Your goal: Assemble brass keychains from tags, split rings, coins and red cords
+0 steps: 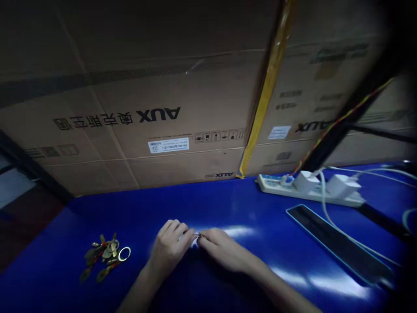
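My left hand (172, 243) and my right hand (221, 248) meet fingertip to fingertip above the blue table. Between them shows a small, shiny metallic piece (196, 236), mostly covered by the fingers, too small to name. The fingers of my left hand are curled, with thumb and forefinger at one end of it. Thumb and forefinger of my right hand pinch its other end. Left of my hands lies a bunch of keys (110, 250) with red bits among them and a bare metal key ring (124, 254) at its right side.
The blue table (143, 213) reaches back to large cardboard boxes (156, 161), with yellow tape (257, 126) down a box edge. At the right are a power strip (276, 188) with plugged-in chargers (306, 180), a white cable (339, 230) and a dark, blue-edged phone-like slab (335, 243).
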The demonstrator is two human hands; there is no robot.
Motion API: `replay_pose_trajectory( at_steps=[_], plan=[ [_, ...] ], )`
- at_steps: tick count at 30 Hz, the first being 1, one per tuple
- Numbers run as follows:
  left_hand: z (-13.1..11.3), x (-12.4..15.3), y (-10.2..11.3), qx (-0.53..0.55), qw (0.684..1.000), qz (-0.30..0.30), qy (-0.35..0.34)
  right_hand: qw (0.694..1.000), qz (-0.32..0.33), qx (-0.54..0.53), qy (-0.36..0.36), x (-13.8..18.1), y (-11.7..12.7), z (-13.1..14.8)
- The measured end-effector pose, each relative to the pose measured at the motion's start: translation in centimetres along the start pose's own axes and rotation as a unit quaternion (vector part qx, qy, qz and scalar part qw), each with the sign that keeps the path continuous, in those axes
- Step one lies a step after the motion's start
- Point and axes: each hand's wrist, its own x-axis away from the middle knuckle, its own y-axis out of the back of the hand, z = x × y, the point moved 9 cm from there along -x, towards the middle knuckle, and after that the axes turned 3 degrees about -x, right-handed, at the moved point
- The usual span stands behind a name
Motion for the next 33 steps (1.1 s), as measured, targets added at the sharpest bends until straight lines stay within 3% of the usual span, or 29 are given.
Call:
replay_pose_trajectory(
  at_steps=[2, 6, 9, 12, 15, 20, 24, 28, 33],
  plan=[
    [0.2, 0.0, 0.2, 0.005, 1.0, -0.013, 0.018, 0.998, 0.031, -0.049, 0.005, 0.1, -0.7, 0.2],
    [1.8, 0.3, 0.2, 0.137, 0.979, -0.046, 0.146, 0.974, 0.094, -0.208, 0.016, 0.3, -2.7, 0.8],
    [3.0, 1.0, -1.3, 0.298, 0.914, -0.034, 0.274, 0.968, 0.095, -0.229, 0.031, 0.2, -3.5, 0.9],
    [3.2, 1.8, -3.9, 0.455, 0.812, -0.001, 0.366, 0.973, 0.09, -0.21, 0.034, 0.0, -3.8, 0.9],
    [3.2, 2.0, -5.6, 0.527, 0.752, 0.016, 0.395, 0.983, 0.067, -0.166, 0.032, -0.2, -3.2, 0.9],
    [4.3, 2.6, -6.5, 0.553, 0.715, 0.004, 0.428, 0.993, 0.055, -0.089, 0.047, 0.0, -2.4, 1.4],
    [5.3, 3.4, -6.8, 0.577, 0.664, -0.013, 0.476, 0.998, 0.042, -0.017, 0.052, 0.2, -1.7, 1.3],
    [5.6, 3.6, -6.8, 0.612, 0.612, -0.025, 0.499, 0.999, -0.009, 0.022, 0.032, 0.0, 0.8, 0.2],
    [5.5, 3.7, -6.9, 0.651, 0.563, -0.04, 0.508, 0.998, -0.054, -0.018, 0.036, 0.0, 5.0, -0.1]
  ],
)
